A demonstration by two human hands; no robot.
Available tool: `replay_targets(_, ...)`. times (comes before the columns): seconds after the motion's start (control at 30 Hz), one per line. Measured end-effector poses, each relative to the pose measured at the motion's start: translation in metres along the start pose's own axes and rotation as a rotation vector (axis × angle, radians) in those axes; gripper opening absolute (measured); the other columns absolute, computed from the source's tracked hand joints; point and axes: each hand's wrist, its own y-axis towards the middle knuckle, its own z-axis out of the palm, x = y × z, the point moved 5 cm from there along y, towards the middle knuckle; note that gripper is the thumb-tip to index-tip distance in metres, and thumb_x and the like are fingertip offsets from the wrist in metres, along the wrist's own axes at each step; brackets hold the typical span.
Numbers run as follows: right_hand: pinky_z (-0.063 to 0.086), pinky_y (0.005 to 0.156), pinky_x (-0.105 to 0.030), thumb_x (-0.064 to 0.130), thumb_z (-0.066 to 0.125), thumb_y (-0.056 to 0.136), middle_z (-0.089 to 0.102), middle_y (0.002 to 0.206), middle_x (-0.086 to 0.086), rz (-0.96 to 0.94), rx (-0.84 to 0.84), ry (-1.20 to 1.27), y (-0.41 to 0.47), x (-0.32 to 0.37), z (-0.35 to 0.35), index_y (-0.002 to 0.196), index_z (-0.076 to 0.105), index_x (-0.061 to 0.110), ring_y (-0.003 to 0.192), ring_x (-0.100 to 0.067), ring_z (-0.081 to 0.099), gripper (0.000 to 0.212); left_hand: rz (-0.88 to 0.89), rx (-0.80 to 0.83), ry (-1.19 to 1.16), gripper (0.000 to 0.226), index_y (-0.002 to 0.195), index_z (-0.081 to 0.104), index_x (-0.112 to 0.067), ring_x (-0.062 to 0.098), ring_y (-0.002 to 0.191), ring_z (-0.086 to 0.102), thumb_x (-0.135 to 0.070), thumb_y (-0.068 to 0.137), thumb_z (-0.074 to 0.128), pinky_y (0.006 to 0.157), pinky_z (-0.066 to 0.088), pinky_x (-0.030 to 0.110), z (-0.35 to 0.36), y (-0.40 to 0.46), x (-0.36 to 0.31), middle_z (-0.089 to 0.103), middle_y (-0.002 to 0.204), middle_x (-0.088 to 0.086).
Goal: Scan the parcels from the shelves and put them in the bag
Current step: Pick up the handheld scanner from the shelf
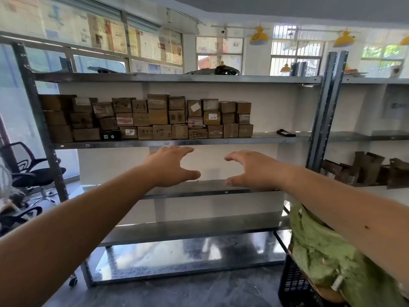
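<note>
Several brown cardboard parcels (155,117) are stacked in three rows on a metal shelf (261,136) at chest height. A black scanner (286,132) lies on the same shelf, to the right of the stack. Both my arms stretch forward below that shelf. My left hand (170,166) and my right hand (252,169) face each other with fingers spread, thumbs down, holding nothing. They hover in front of the bare shelf level beneath the parcels. A green bag (327,251) stands at the lower right, partly hidden by my right forearm.
The lower shelves (199,227) of the rack hold nothing. A steel upright (327,111) divides this rack from the right one, where dark brown packets (365,169) lie. Black office chairs (28,171) stand at the left. A black crate (296,284) sits under the bag.
</note>
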Motion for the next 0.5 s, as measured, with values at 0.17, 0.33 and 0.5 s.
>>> replay_targets(0.17,0.033,0.12,-0.043,0.053,0.07,0.093,0.033,0.166,0.007,0.03,0.003,-0.021,0.034,0.0,0.002,0.158,0.034,0.034,0.149,-0.02,0.033,0.077,0.0,0.032,-0.044,0.093,0.162,0.026,-0.043,0.026,0.154,0.032,-0.081,0.084,0.06,0.12,0.033,0.057,0.004,0.023,0.025,0.032,0.17,-0.006)
replay_targets(0.33,0.035,0.114,-0.04,0.057,0.069,0.092,0.035,0.165,0.007,0.039,-0.048,-0.049,0.072,0.008,-0.007,0.157,0.035,0.035,0.147,-0.019,0.036,0.077,0.014,0.037,-0.099,0.094,0.162,0.026,-0.043,0.025,0.154,0.03,-0.077,0.084,0.065,0.122,0.034,0.055,-0.01,0.047,0.045,0.032,0.169,-0.005)
replay_targets(0.5,0.036,0.112,-0.04,0.059,0.069,0.09,0.032,0.165,0.006,0.064,-0.061,-0.058,0.104,0.019,-0.011,0.157,0.034,0.036,0.147,-0.02,0.036,0.078,0.028,0.011,-0.039,0.093,0.162,0.023,-0.048,0.025,0.155,0.028,-0.081,0.084,0.061,0.122,0.029,0.059,-0.024,0.065,0.07,0.03,0.17,-0.008)
